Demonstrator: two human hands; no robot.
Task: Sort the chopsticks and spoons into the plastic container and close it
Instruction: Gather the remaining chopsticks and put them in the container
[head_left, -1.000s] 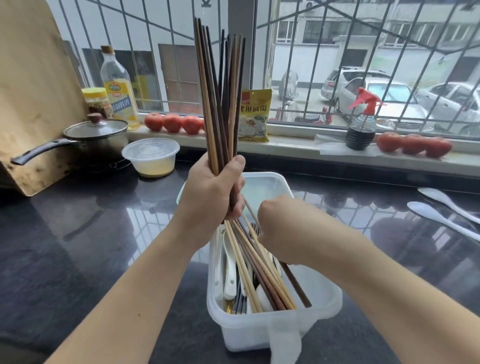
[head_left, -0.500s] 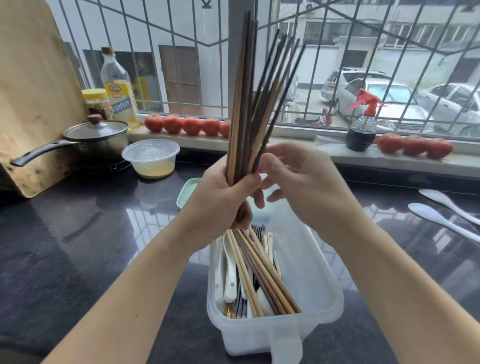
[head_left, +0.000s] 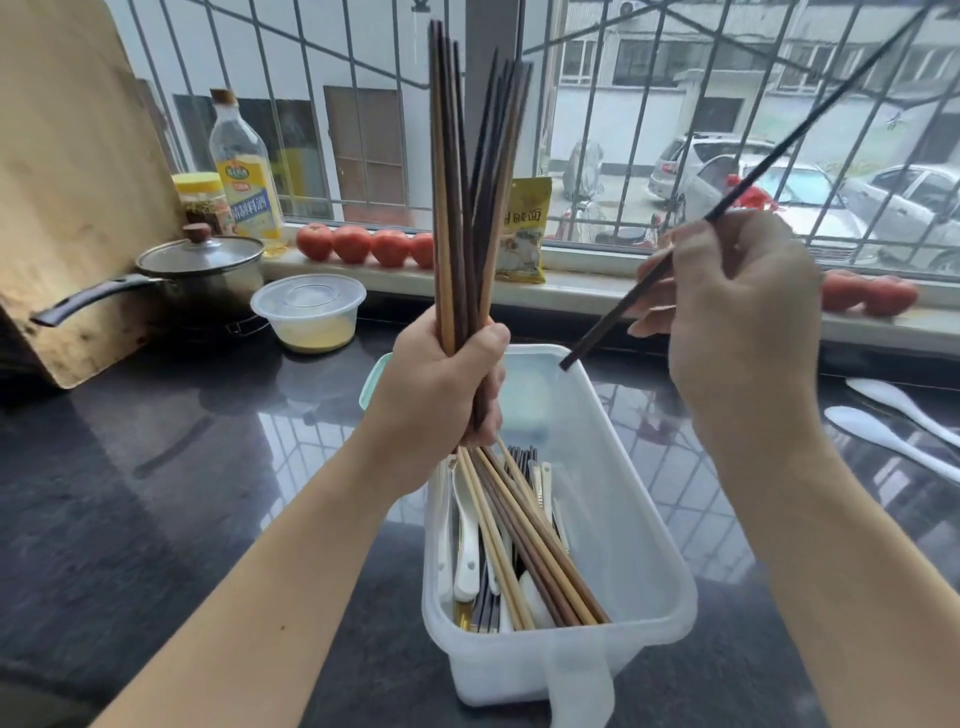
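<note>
My left hand (head_left: 441, 384) grips a bundle of brown and dark chopsticks (head_left: 467, 182) upright above the white plastic container (head_left: 644, 519). My right hand (head_left: 737, 312) pinches a single dark chopstick (head_left: 779, 150), held slanted with its lower tip over the container's far right corner. Inside the container lie several wooden chopsticks (head_left: 535, 545), white spoons (head_left: 465, 525) and dark utensils along its left side. Two white spoons (head_left: 893, 431) lie on the counter at the right. A pale green lid (head_left: 371, 379) peeks out behind my left hand.
A dark glossy counter (head_left: 156, 467) holds a lidded pot (head_left: 202, 270), a round plastic tub (head_left: 309, 312) and a wooden board (head_left: 67, 182) at the left. On the windowsill stand an oil bottle (head_left: 244, 176), tomatoes (head_left: 363, 244) and a yellow packet (head_left: 524, 228).
My right hand came up out of the container, reached the bundle and pulled one dark chopstick away to the right. The bundle in my left hand tilted back to upright.
</note>
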